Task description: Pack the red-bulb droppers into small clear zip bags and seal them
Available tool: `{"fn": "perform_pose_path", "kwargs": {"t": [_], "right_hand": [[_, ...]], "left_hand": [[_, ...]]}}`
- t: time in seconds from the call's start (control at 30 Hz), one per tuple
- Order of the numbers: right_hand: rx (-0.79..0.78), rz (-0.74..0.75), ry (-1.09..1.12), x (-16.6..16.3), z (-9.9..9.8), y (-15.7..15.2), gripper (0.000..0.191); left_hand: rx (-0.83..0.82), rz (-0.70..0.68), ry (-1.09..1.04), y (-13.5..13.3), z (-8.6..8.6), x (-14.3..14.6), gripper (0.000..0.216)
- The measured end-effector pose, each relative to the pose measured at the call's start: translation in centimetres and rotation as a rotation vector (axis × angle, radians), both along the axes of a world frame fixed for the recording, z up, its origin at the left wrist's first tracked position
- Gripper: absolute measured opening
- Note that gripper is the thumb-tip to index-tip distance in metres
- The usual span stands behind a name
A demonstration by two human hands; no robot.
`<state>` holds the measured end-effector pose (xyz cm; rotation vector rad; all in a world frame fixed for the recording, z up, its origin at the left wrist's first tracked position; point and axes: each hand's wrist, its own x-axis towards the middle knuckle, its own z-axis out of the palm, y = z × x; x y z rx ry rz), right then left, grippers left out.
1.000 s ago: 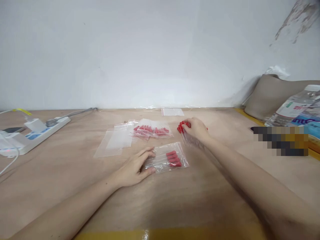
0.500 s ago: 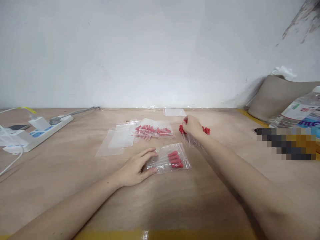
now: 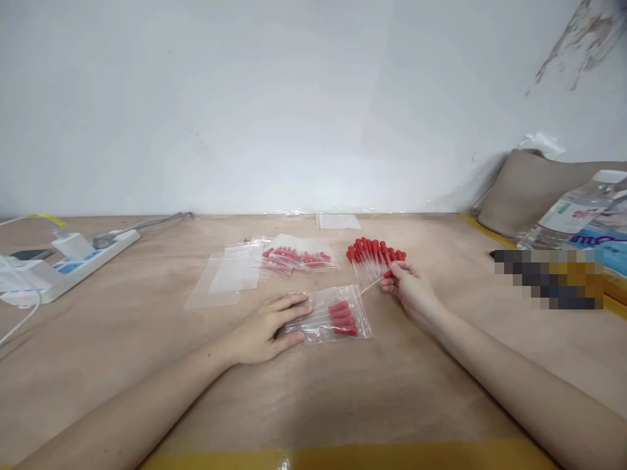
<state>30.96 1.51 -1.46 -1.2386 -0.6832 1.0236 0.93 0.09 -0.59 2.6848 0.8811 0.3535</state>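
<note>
A clear zip bag [image 3: 318, 334] lies in front of me with several red-bulbed droppers [image 3: 343, 320] inside, their bulbs towards its right-hand zip edge. My left hand [image 3: 267, 328] rests on the bag's left end, fingers spread and laid over the plastic. Between the fingertips of my right hand [image 3: 409, 287] is a single dropper [image 3: 388, 274], pinched by its red bulb. Its clear tube slants down-left to the bag's zip edge; whether the tip is inside I cannot tell. Just behind that hand, a fanned pile of loose droppers [image 3: 371, 249] lies with bulbs facing the wall.
Filled bags with red bulbs [image 3: 298, 254] are heaped behind my left hand, beside flat clear bags [image 3: 223, 277]. Another flat bag [image 3: 339, 222] lies by the wall. A power strip [image 3: 88, 261] with cables stands left; a water bottle [image 3: 563, 219] and blurred item [image 3: 553, 277] are right.
My right hand has drawn back from the loose pile towards the bag, bringing one dropper with it. The left hand stays on the bag.
</note>
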Motion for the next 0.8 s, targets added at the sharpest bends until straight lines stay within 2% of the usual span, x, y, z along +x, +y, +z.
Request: {"fn": "perform_pose_path", "kwargs": {"t": [0.1, 0.2, 0.33, 0.5, 0.67, 0.73, 0.8], "right_hand": [[-0.004, 0.052, 0.119, -1.1, -0.2, -0.5, 0.013], [0.03, 0.212, 0.164, -2.0, -0.2, -1.4, 0.022], [0.041, 0.509, 0.035, -2.2, -0.4, -2.7, 0.03], [-0.018, 0.709, -0.151, -1.5, -0.7, -2.6, 0.035], [-0.076, 0.76, -0.27, -2.3, -0.2, -1.6, 0.039], [-0.103, 0.713, -0.284, -2.9, -0.1, -1.3, 0.037], [-0.131, 0.599, -0.3, -3.7, -0.1, -1.2, 0.032]], "left_hand": [[0.016, -0.012, -0.005, 0.0, 0.0, 0.0, 0.046], [0.026, -0.018, -0.037, -0.1, 0.1, 0.1, 0.051], [0.015, -0.018, -0.077, -0.2, 0.1, 0.2, 0.054], [0.011, -0.022, -0.084, -0.2, 0.1, 0.2, 0.054], [0.017, -0.02, -0.093, -0.3, 0.3, 0.3, 0.053], [0.023, -0.021, -0.086, -0.3, 0.3, 0.3, 0.052], [0.03, -0.021, -0.084, -0.4, 0.3, 0.3, 0.052]]}}
